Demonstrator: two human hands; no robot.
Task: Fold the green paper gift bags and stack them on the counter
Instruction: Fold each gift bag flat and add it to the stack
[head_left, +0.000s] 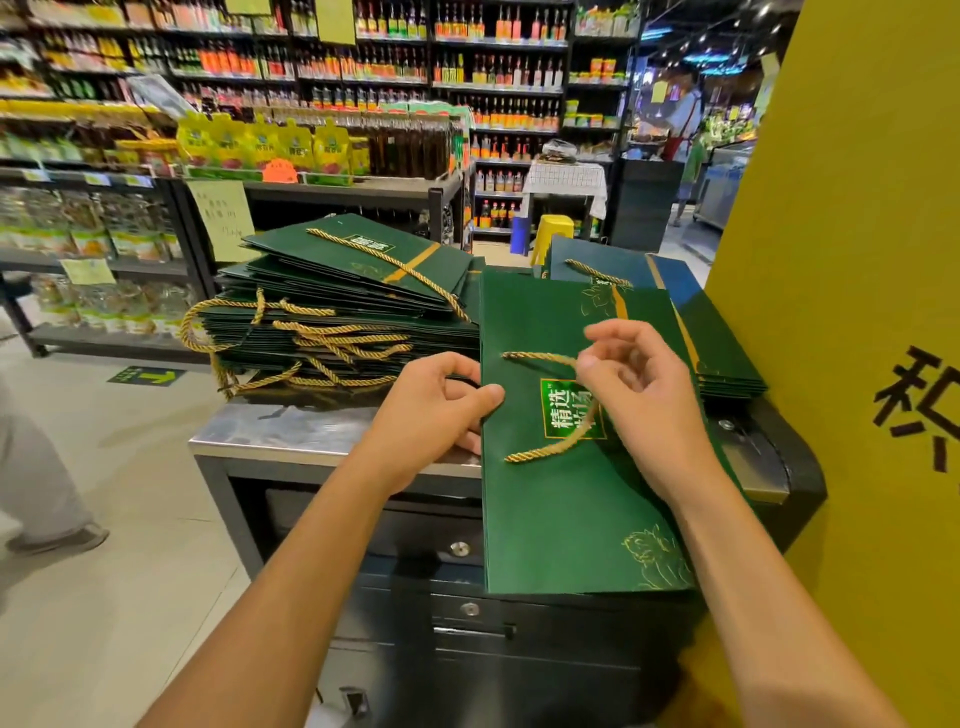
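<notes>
**Flat bag on bench, both hands engaged**

Through the head camera I see one green bag (571, 519) lying flat on the bench (291, 431), its near end hanging past the front edge. My left hand (441, 405) pinches the bag's left edge, thumb on top and fingers curled under. My right hand (639, 395) is over the bag's upper half, with fingers curled and the gold cord handle (550, 451) pinched between thumb and forefinger. A tall stack of folded bags (337, 312) sits on the bench to the left, just beside the flat bag. A second pile (722, 343) lies behind on the right, against a yellow pillar (857, 234). Shelves of bottles (467, 78) stand well behind.
</notes>
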